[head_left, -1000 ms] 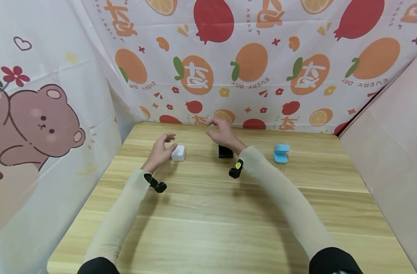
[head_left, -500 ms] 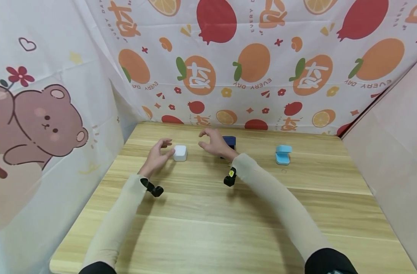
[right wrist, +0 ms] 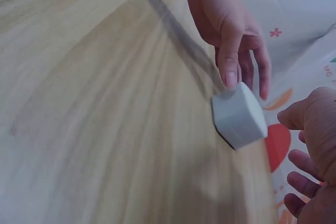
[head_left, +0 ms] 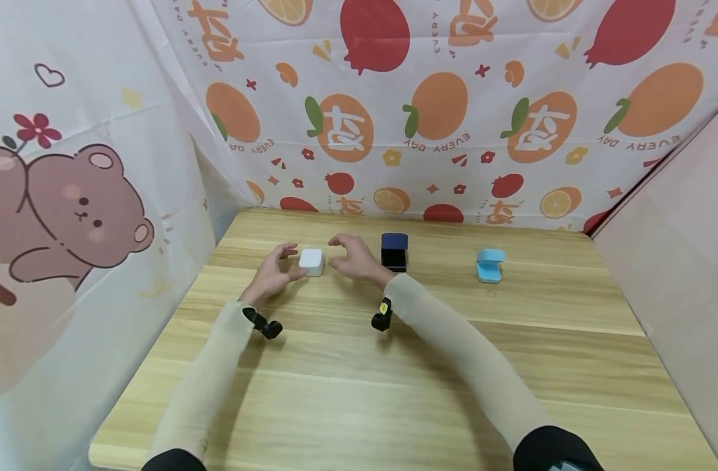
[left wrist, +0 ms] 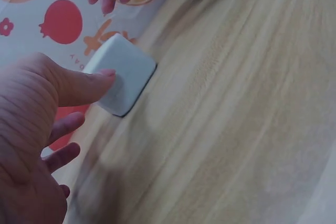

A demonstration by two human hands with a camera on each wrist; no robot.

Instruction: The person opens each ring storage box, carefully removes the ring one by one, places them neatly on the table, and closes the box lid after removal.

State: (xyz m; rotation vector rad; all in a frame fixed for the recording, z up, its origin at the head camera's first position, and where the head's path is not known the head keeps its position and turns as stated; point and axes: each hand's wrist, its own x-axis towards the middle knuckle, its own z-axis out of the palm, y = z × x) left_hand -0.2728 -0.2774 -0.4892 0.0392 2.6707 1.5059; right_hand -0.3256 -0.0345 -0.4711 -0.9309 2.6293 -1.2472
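A small white box [head_left: 312,261] with rounded corners sits with its lid down on the wooden table. At its left side is my left hand [head_left: 270,275], fingers loosely bent; its thumb lies over or against the box in the left wrist view, though contact is hard to tell. My right hand [head_left: 355,261] hovers just right of the box, thumb and fingers spread apart. The right wrist view shows a gap between that hand [right wrist: 317,140] and the white box [right wrist: 239,119]. Neither hand grips anything.
Right of my right hand stands a navy box [head_left: 394,242] with raised lid and black inside. Farther right is a light blue box [head_left: 489,268], also lid up, with a faint small ring [head_left: 491,294] before it. A fruit-patterned cloth [head_left: 423,157] hangs behind the table [head_left: 359,392].
My right hand has moved left, from over the navy box to beside the white box, uncovering the navy box. The left hand has stayed by the white box, shifting slightly.
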